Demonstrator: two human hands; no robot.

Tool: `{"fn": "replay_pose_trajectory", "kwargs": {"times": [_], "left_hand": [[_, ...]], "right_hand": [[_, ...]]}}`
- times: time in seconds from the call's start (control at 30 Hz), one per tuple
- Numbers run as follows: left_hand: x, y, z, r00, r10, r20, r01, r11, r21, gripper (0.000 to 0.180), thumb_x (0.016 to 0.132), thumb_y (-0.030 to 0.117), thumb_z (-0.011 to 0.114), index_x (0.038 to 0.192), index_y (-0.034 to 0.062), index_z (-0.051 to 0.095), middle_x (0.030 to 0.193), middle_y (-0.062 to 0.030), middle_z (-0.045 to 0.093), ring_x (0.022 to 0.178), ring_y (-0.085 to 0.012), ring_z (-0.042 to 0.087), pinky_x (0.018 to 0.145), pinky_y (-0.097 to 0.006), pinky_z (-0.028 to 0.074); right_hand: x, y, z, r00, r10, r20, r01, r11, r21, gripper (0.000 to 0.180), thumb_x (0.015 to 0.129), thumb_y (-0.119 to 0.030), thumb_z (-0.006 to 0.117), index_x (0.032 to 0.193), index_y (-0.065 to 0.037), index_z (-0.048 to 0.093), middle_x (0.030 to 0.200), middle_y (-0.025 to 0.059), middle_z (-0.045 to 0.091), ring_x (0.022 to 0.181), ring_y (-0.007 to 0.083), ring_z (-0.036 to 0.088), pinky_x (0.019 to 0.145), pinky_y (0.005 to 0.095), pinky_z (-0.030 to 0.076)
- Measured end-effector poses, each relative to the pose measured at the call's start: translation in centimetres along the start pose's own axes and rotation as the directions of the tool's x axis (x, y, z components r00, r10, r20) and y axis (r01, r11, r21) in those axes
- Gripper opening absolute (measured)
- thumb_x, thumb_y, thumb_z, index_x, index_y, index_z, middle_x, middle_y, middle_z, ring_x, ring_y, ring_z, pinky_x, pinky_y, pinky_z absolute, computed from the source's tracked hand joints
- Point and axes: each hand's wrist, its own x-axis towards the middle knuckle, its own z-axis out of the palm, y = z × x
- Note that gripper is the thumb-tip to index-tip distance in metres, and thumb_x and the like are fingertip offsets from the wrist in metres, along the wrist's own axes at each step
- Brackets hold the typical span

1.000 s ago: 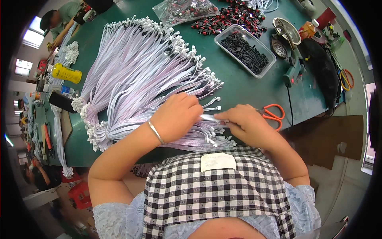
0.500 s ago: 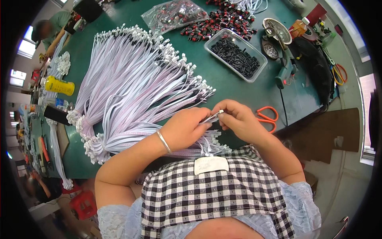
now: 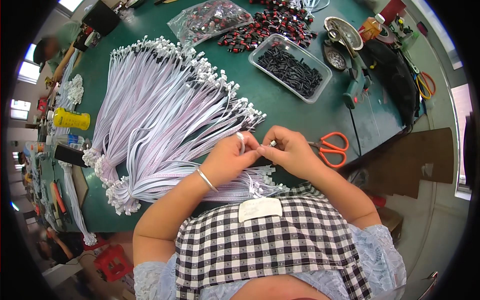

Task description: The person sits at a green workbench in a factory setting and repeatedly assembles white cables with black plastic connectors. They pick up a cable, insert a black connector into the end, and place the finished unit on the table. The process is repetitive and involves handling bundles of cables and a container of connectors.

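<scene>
My left hand (image 3: 227, 159) and my right hand (image 3: 292, 151) meet fingertip to fingertip over the near edge of the fanned cables. Between the right fingers shows a small white connector (image 3: 272, 143), the end of a cable. The left thumb and fingers pinch that cable close to it, and a white loop stands up by the left index finger. Long white and pinkish flat cables (image 3: 155, 100) with white plugs lie fanned out beyond and left of my hands, tied in bundles. More cable ends (image 3: 260, 181) lie just below my hands. Orange-handled scissors (image 3: 333, 149) rest right of my right hand.
A clear plastic tub (image 3: 326, 82) holds short black tube pieces (image 3: 290, 70). Behind it are a heap of black-and-red parts (image 3: 272, 30) and a bag of similar parts (image 3: 210, 22). A green tool with a cord (image 3: 356, 90), metal dishes (image 3: 345, 31) and a yellow bottle (image 3: 72, 119) stand around.
My hands have drawn closer together, and the left fingers have shifted, with a white loop now raised by them. The whole view has shifted slightly.
</scene>
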Motion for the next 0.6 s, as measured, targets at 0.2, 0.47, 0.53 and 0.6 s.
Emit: {"fn": "replay_pose_trajectory", "kwargs": {"times": [0.2,0.47,0.53,0.6], "left_hand": [[-0.8,0.8,0.1,1.0,0.021,0.003,-0.021,1.0,0.011,0.013,0.086,0.015,0.063,0.089,0.0044,0.057,0.072,0.0039,0.053,0.063,-0.0024,0.045,0.055,-0.019,0.036],[-0.3,0.4,0.4,0.997,-0.015,0.078,0.009,0.996,0.087,0.017,0.091,0.02,0.056,0.095,0.0035,0.057,0.073,0.0019,0.054,0.064,-0.0044,0.048,0.056,-0.021,0.039],[0.1,-0.7,0.8,0.996,0.083,0.042,-0.089,0.982,0.167,0.02,0.09,0.021,0.054,0.096,0.0027,0.059,0.067,-0.0048,0.057,0.059,-0.0121,0.052,0.057,-0.028,0.042],[0.2,0.0,0.6,0.996,0.049,0.071,-0.067,0.959,0.276,0.02,0.091,0.02,0.053,0.097,0.0027,0.059,0.073,-0.0052,0.059,0.067,-0.0119,0.056,0.062,-0.027,0.046]], "right_hand": [[-0.8,0.4,1.3,0.99,0.138,0.038,-0.125,0.703,0.7,0.018,0.091,-0.019,0.056,0.093,-0.001,0.054,0.077,0.0064,0.061,0.058,0.0104,0.056,0.05,0.0239,0.045],[-1.5,0.9,-1.0,0.928,-0.095,-0.36,0.184,0.957,0.224,0.019,0.093,-0.017,0.053,0.084,-0.001,0.056,0.084,0.0066,0.062,0.074,0.0114,0.06,0.063,0.0257,0.048],[-0.8,-0.8,-1.3,0.893,-0.293,-0.342,0.295,0.954,-0.045,0.018,0.086,-0.021,0.062,0.08,-0.004,0.058,0.079,0.0048,0.06,0.077,0.0152,0.06,0.068,0.0294,0.047],[-0.4,-2.7,-0.7,0.858,-0.472,-0.202,0.368,0.84,-0.399,0.018,0.081,-0.023,0.065,0.08,-0.006,0.059,0.077,0.0062,0.059,0.079,0.0204,0.059,0.072,0.0329,0.046]]}}
